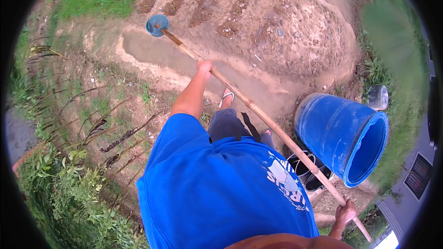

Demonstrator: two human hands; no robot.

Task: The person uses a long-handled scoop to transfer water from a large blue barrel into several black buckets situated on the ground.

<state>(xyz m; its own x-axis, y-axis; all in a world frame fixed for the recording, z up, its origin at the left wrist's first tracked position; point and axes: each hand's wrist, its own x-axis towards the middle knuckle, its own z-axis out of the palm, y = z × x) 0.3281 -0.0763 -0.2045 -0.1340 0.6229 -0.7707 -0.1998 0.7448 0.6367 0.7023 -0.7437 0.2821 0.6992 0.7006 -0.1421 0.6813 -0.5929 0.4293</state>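
Head view, both hands gripping pole point(258, 113), scoop point(157, 25) contents perhaps hidden

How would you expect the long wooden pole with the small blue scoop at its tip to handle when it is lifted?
The pole looks straight and unbent between the left hand and right hand, so probably stiff. With the scoop far beyond the left hand, it likely feels tip-heavy, more so if filled from the muddy water.
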